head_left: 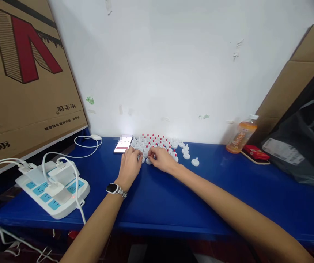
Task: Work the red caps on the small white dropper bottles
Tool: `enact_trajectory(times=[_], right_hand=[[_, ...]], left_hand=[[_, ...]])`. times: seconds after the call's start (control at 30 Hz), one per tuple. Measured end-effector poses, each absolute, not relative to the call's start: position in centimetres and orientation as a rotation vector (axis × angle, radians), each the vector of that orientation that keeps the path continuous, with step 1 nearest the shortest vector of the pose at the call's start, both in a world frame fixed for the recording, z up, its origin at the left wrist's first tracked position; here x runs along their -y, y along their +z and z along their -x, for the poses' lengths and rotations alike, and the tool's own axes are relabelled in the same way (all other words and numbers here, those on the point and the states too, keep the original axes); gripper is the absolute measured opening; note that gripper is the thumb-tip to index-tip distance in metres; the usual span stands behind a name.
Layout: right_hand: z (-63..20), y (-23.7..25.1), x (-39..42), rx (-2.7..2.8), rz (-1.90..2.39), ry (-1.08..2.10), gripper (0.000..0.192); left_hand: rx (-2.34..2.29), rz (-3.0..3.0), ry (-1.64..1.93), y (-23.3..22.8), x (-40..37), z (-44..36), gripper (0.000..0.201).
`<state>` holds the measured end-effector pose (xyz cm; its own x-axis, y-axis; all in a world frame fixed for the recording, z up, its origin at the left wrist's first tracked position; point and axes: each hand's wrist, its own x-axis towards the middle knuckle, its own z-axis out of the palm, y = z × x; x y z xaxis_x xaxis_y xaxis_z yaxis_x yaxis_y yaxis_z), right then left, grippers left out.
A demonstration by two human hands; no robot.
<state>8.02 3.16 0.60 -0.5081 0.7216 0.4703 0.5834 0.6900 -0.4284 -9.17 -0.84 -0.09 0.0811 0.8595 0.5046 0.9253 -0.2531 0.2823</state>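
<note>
A cluster of several small white caps with red tips (157,141) stands on the blue table (173,193) close to the white wall. A few plain white caps (195,162) lie apart at the cluster's right. My left hand (131,164), a watch on its wrist, rests at the cluster's near edge with fingers curled on a small white cap (139,158). My right hand (161,159) sits just beside it, fingertips pinching another small white piece (148,160). The two hands almost touch.
A lit phone (123,144) lies left of the caps. A white power strip (53,190) with chargers and cables sits at the left front. Large cardboard (22,73) leans at the left. An orange drink bottle (241,137), a red pack (255,152) and a black bag (305,146) stand at the right.
</note>
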Motion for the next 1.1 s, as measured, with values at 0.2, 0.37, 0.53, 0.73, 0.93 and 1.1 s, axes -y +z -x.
enact_trajectory(times=[0.2,0.37,0.53,0.73,0.93,1.1], right_hand=[[-9.0,1.0,-2.8,2.178,1.097,0.148,0.015],[-10.8,0.8,-0.8,2.184,1.138,0.052,0.004],[-11.8,0.1,-0.3,2.318,1.22,-0.033,0.013],[-11.8,-0.2,-0.9,2.416,1.176,-0.151,0.013],[-12.0,-0.1,-0.8,2.412,1.147,-0.177,0.016],[-11.6,-0.5,-1.3,2.424,1.124,-0.159,0.011]], left_hand=[[1.679,2.308,-1.235,0.7,1.1,8.9,0.015],[1.69,2.507,-1.566,1.0,1.3,8.1,0.015],[1.648,2.72,-1.545,1.0,1.7,7.4,0.024],[1.741,2.986,-1.339,0.3,2.1,7.0,0.026],[1.641,3.03,-1.157,-0.4,1.7,7.5,0.038],[1.741,3.026,-1.192,-0.7,1.3,7.6,0.032]])
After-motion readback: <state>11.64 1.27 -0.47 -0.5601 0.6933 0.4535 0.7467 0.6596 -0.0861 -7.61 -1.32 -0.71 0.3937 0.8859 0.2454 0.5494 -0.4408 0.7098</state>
